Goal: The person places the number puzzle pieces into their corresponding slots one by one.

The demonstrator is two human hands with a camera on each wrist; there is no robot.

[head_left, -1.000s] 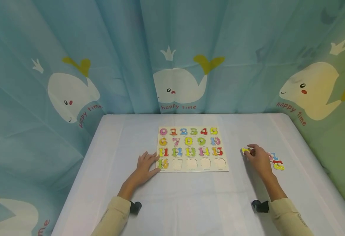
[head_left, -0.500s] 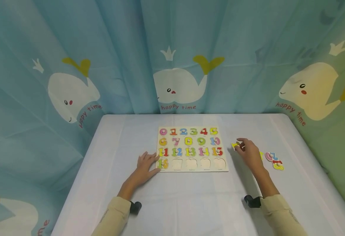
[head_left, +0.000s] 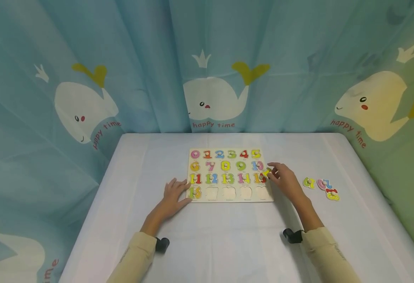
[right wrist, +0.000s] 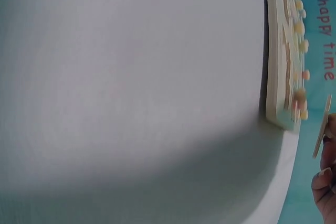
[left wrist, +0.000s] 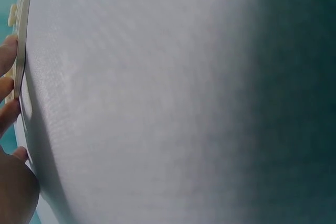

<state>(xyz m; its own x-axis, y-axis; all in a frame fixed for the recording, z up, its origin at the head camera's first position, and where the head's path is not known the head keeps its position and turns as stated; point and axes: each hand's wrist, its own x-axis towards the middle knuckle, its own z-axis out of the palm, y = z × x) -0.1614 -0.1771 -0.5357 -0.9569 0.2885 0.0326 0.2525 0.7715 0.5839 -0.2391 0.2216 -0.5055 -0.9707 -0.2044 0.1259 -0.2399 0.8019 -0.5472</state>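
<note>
A wooden number puzzle board (head_left: 207, 199) lies on the table, colourful knobbed numbers filling its upper three rows. In the bottom row a 16 piece (head_left: 194, 192) sits at the left, followed by several bare recesses. My left hand (head_left: 173, 196) rests at the board's left edge, fingers extended onto it; the left wrist view shows the fingertips (left wrist: 8, 53) at the edge. Over the board's right side, my right hand (head_left: 286, 182) pinches a yellow number puzzle piece (head_left: 266, 172) between thumb and fingers. The right wrist view shows this thin piece (right wrist: 322, 129) edge-on, raised above the table.
To the right of the right hand lie a green-and-yellow number piece (head_left: 308, 182), a pink-and-blue one (head_left: 324, 184) and a red-and-yellow one (head_left: 332, 194). A white cloth covers the table (head_left: 228, 239). Behind it hangs a blue whale-print curtain (head_left: 150, 78).
My right hand has carried the yellow piece leftward from the loose pieces to over the board's right edge, uncovering the green-and-yellow piece. The left hand stays at the board.
</note>
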